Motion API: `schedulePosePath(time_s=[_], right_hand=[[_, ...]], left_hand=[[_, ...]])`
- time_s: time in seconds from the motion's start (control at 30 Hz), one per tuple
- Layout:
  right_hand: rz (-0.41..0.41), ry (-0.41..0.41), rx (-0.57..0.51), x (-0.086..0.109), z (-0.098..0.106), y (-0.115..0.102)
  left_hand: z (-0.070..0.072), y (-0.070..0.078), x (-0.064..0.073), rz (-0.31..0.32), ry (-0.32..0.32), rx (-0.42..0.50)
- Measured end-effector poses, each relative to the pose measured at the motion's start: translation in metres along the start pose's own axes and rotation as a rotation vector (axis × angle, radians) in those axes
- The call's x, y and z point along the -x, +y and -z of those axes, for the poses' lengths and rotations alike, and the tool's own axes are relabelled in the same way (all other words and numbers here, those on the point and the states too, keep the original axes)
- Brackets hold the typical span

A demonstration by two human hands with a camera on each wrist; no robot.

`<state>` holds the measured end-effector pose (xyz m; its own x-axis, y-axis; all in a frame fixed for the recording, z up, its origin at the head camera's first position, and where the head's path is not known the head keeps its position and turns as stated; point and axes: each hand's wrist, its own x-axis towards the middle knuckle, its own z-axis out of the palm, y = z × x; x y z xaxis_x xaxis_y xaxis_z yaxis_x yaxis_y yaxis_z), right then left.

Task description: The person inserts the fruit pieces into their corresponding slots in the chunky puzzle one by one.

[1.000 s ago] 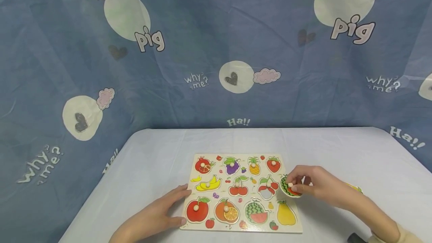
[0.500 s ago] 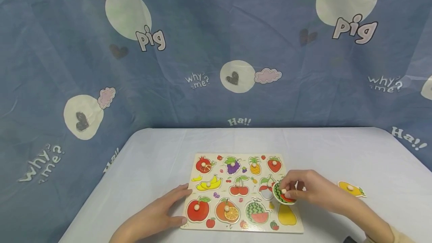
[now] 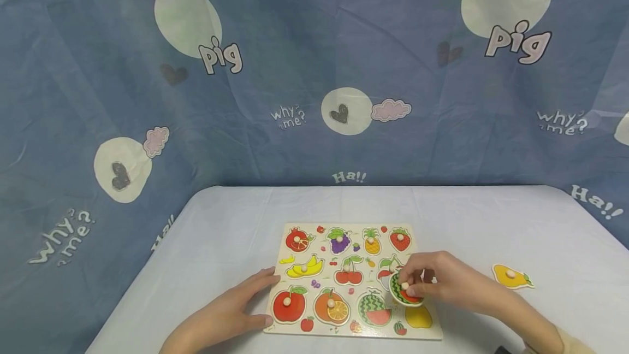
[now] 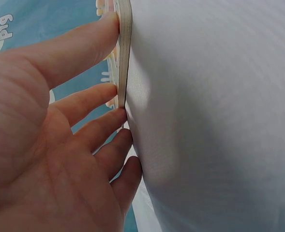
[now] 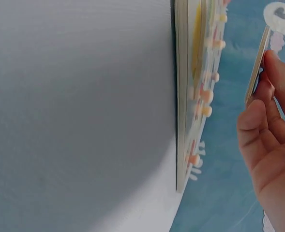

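Note:
My right hand point(image 3: 437, 283) pinches the small knob of a round watermelon puzzle piece point(image 3: 396, 288). In the right wrist view, the watermelon piece point(image 5: 258, 63) is edge-on and apart from the wooden fruit puzzle board point(image 5: 181, 106). It is over the right part of the board point(image 3: 355, 302), partly covering a yellow pear picture point(image 3: 419, 318) and a red fruit picture. A watermelon picture without a knob point(image 3: 375, 308) lies left of it. My left hand point(image 3: 231, 310) rests at the board's left edge, thumb and fingertips touching it, as the left wrist view point(image 4: 60, 145) shows.
A loose yellow pear-shaped piece point(image 3: 511, 277) with a knob lies on the white tabletop point(image 3: 236, 223), right of the board. Several knobbed fruit pieces, such as the apple point(image 3: 288, 310) and bananas point(image 3: 304, 268), sit in the board. A blue printed curtain point(image 3: 295, 157) hangs behind.
My right hand has carried the watermelon piece left and toward me, from the board's right edge to over the board. The loose yellow piece has come into fuller view. My left hand stays put.

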<state>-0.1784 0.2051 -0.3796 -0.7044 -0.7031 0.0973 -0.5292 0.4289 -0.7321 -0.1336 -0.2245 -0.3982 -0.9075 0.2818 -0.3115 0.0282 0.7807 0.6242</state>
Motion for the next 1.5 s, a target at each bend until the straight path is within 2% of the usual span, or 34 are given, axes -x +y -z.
schedulePosePath(time_s=[0.63, 0.87, 1.1, 1.27, 1.5], right_hand=[[0.075, -0.071, -0.073, -0.017, -0.016, -0.002], [0.035, -0.109, -0.083, -0.024, -0.021, -0.005], [0.058, -0.149, -0.075, -0.031, -0.026, -0.009], [0.020, -0.177, -0.053, -0.034, -0.029, -0.012], [0.011, -0.190, -0.048, -0.038, -0.030, -0.014]], left_hand=[[0.000, -0.002, -0.001, -0.025, -0.008, 0.018], [0.000, -0.001, -0.001, -0.033, -0.015, 0.026], [0.000, 0.000, -0.001, -0.024, -0.014, 0.024], [0.000, -0.001, -0.001, -0.026, -0.016, 0.027], [0.000, -0.001, -0.001, -0.027, -0.016, 0.029]])
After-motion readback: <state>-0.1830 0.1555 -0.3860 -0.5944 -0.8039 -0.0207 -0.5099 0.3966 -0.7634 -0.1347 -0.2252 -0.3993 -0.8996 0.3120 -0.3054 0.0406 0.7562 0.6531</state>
